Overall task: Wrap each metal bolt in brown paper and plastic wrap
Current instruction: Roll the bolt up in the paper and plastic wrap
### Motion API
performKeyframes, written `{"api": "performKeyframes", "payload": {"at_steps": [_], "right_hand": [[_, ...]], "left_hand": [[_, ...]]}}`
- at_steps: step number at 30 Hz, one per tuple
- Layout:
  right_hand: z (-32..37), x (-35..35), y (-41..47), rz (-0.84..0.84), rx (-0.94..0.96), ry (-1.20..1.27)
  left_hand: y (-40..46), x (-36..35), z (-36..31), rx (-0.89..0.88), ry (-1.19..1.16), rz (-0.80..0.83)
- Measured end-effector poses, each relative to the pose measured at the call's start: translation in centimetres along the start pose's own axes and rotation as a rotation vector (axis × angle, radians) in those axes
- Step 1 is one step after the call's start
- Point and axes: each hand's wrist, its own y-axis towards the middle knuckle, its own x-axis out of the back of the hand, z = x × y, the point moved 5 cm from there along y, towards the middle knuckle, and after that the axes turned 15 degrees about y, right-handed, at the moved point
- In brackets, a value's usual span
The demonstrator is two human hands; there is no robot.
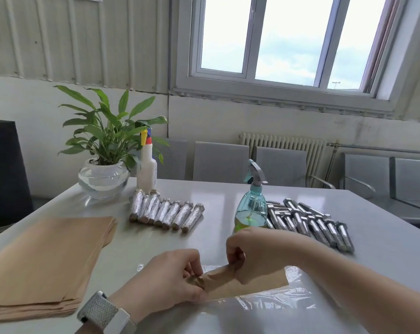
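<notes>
My left hand [177, 273] and right hand [250, 254] pinch the brown paper-rolled bolt [218, 277] by its ends; I judge it heavy, stiff, its paper slippery.

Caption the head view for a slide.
Both hands, left and right, roll a brown-paper-wrapped bolt on plastic wrap.

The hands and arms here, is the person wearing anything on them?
Both are bare: no gloves, no sleeves in view. The left hand has a watch on its wrist, with a light grey woven band and a pale case. The right hand wears nothing.
</notes>
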Motion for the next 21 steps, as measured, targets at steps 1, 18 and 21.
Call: {"api": "performKeyframes", "payload": {"at_steps": [1, 18, 21], "right_hand": [[0.5, 0.1, 0.1, 0.015, -0.003, -0.027], [-0.4, -0.2, -1.0, -0.265, 0.12, -0.268], [-1.0, -0.5, -1.2, -0.317, 0.139, -0.22]], "left_hand": [[0.0, 0.0, 0.0, 0.004, 0.006, -0.002], [-1.5, 3.3, -3.6, -0.285, 0.359, -0.566], [-1.6, 3.5, -3.6, -0.315, 0.395, -0.63]]}}
